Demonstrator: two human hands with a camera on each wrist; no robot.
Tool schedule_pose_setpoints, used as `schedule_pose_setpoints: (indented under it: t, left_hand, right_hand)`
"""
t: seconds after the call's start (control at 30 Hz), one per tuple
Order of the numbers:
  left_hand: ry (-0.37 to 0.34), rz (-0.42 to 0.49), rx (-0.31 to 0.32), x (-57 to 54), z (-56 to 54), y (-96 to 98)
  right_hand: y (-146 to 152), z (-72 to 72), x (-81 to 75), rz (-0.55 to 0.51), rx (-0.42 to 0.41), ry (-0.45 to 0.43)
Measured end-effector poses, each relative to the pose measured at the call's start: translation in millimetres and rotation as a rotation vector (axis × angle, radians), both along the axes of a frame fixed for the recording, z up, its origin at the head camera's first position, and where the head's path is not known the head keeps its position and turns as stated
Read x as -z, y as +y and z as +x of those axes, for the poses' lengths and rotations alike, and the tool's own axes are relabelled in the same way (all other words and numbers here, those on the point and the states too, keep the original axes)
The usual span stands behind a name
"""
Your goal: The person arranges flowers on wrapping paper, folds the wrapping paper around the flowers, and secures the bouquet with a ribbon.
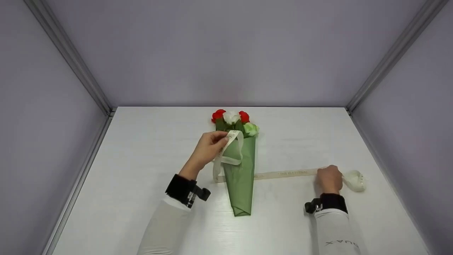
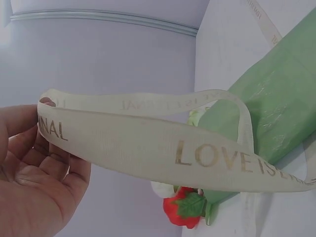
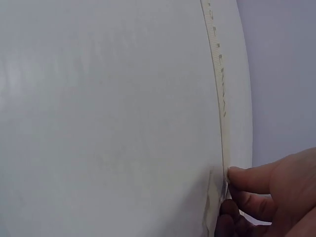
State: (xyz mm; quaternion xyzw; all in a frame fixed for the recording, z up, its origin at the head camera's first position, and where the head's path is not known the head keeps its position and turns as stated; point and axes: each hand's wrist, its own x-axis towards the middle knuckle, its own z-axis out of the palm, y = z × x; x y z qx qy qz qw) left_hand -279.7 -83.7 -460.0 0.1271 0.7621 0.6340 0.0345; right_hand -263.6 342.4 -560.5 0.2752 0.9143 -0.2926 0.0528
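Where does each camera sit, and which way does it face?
Head: worn on the head, facing forward and down at the flower bouquet; left hand, right hand and sleeves show.
Left wrist: on that wrist, facing the lettered ribbon; left hand partly shows.
Right wrist: on that wrist, facing the white tabletop; right hand partly shows.
Head and left wrist share the flower bouquet.

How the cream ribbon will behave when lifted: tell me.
Probably floppy: the ribbon curves in a loose loop where the left hand pinches it. Likely light, since it looks thin and narrow. It may drag on the wrapped bouquet, because it passes underneath.
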Motion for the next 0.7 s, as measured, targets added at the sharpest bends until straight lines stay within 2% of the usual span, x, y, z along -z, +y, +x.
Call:
schedule_pose_setpoints:
  t: [0.1,0.17,0.23,0.37,0.47,0.57,0.7]
  left_hand:
    - [-0.001,-0.002,-0.01,0.1,0.3,-0.3]
    - [-0.001,0.0,-0.017,-0.1,0.4,-0.5]
    - [-0.003,0.002,-0.023,0.0,0.6,-0.7]
    - [-0.011,-0.004,-0.029,0.2,1.0,-0.9]
    - [-0.014,-0.011,-0.035,0.2,1.5,-1.0]
    - [-0.012,-0.013,-0.038,0.4,2.1,-1.0]
    - [-0.008,-0.012,-0.032,0.8,2.1,-0.7]
  right_hand:
    - [0.0,-1.7,-1.8,-0.057,0.026,0.108]
    - [-0.4,-4.2,-3.8,-0.172,0.085,0.175]
    - [-0.8,-7.2,-6.7,-0.396,0.186,0.232]
    - [-0.6,-12.2,-14.6,-0.989,0.5,0.327]
    - [1.3,-14.1,-19.7,-1.313,0.672,0.347]
    - [3.0,-14.7,-21.9,-1.536,0.745,0.33]
    - [3.1,-15.9,-24.2,-1.719,0.78,0.309]
